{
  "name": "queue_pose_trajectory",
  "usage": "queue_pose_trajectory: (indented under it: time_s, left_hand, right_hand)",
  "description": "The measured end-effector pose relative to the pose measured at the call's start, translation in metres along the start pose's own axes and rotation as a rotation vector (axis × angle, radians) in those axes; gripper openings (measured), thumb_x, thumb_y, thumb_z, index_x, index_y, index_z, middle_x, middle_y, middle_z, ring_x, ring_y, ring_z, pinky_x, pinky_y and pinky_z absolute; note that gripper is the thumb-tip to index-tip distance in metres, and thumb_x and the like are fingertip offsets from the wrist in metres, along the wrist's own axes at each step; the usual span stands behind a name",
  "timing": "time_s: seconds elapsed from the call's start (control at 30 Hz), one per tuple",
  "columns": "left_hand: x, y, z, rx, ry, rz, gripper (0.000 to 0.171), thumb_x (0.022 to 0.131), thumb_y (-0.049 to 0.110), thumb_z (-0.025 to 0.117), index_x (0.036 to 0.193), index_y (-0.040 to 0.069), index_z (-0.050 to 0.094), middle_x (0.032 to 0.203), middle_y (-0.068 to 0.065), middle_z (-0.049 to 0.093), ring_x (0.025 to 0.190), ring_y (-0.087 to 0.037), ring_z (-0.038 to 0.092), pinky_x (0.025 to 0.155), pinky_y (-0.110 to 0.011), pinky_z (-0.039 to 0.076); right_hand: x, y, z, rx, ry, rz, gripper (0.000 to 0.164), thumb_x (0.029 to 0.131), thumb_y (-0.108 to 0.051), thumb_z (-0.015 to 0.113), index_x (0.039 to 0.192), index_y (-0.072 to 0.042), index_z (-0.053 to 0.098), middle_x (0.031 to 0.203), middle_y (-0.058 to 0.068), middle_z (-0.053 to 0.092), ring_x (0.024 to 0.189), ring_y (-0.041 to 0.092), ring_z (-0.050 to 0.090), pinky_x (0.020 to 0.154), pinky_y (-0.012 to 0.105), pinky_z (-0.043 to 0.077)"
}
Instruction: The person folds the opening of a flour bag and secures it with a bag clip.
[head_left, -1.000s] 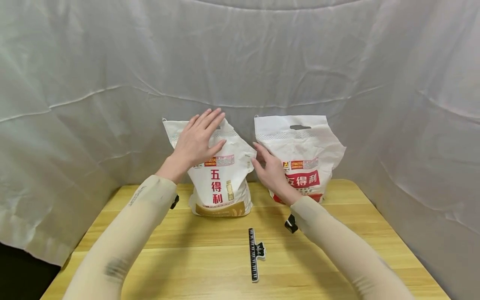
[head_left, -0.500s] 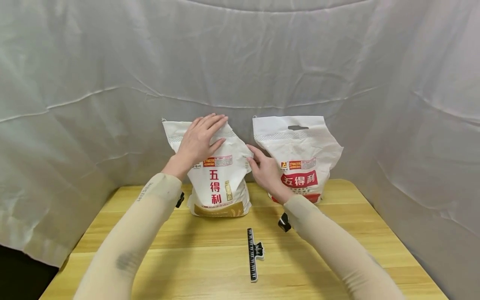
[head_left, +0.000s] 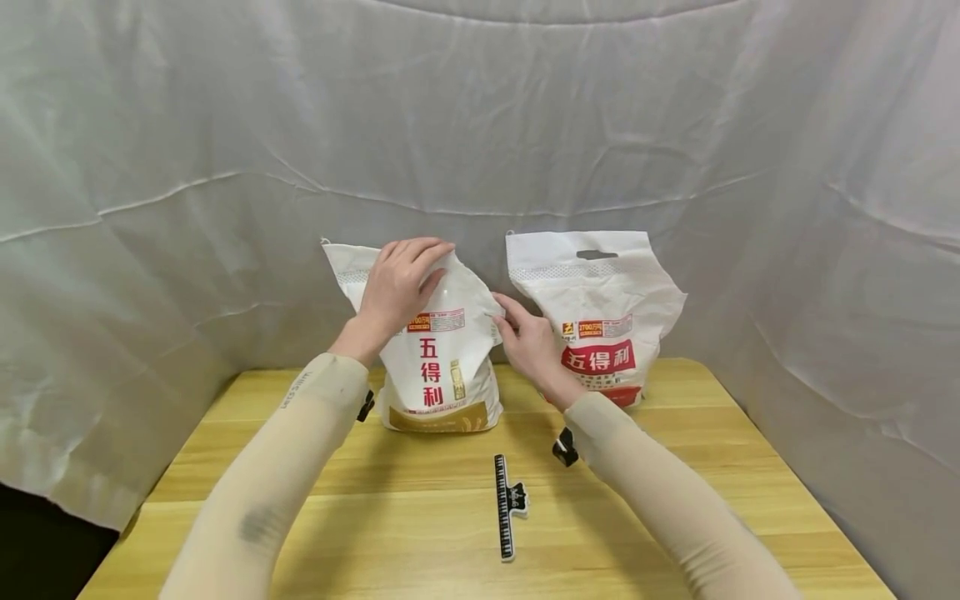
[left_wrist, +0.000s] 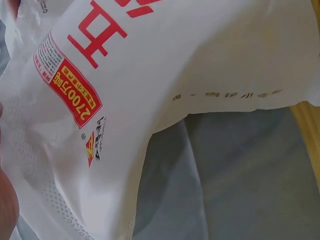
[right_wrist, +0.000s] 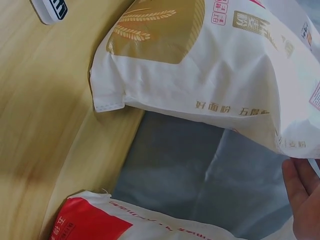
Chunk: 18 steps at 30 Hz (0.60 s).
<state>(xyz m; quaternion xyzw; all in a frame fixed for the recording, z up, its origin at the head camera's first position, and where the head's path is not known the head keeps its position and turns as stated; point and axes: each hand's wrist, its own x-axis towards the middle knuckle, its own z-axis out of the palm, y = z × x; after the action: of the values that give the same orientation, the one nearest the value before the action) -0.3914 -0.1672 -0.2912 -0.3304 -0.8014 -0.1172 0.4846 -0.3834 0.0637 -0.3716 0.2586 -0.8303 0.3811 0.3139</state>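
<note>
A white flour bag [head_left: 442, 362] with red characters and a gold base band stands on the left in the head view. My left hand [head_left: 396, 287] grips its top edge, fingers bent over the rim and thumb on the front. At the bag's right side, my right hand [head_left: 534, 340] pinches a corner of the loose upper material. The right wrist view shows only part of that right hand [right_wrist: 306, 195] at the edge of the same bag [right_wrist: 230, 80]. In the left wrist view, the bag's printed front [left_wrist: 130, 75] fills much of the picture.
A second flour bag [head_left: 600, 358], with a red label and a handle slot, stands to the right. A black-and-white piano-key clip [head_left: 507, 508] lies on the wooden table [head_left: 420, 517]. Grey cloth [head_left: 480, 108] hangs behind and at both sides.
My left hand's fingers have come down and bent over the top of the left bag. My right hand has moved slightly left and taken hold of the bag's side corner.
</note>
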Motion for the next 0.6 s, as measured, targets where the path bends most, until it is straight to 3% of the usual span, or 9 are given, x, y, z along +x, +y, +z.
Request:
queue_pose_trajectory:
  time_s: [0.37, 0.6]
  left_hand:
    - [-0.005, 0.005, 0.003, -0.025, 0.117, -0.001, 0.025, 0.087, 0.011, 0.069, 0.111, 0.010, 0.067, 0.106, -0.006, 0.067, 0.100, -0.024, 0.061, 0.091, -0.040, 0.045]
    - [-0.011, 0.004, 0.000, -0.039, 0.160, 0.027, 0.005, 0.086, 0.008, 0.068, 0.091, 0.008, 0.070, 0.093, -0.006, 0.067, 0.089, -0.025, 0.061, 0.084, -0.042, 0.046]
  right_hand:
    - [-0.007, 0.003, 0.004, 0.084, 0.053, 0.035, 0.032, 0.093, -0.016, 0.061, 0.124, -0.016, 0.063, 0.105, 0.008, 0.071, 0.077, 0.012, 0.068, 0.060, 0.025, 0.051]
    - [-0.010, 0.004, 0.008, 0.067, 0.127, 0.018, 0.027, 0.089, -0.014, 0.065, 0.116, -0.016, 0.069, 0.095, 0.007, 0.073, 0.052, 0.009, 0.057, 0.044, 0.020, 0.042]
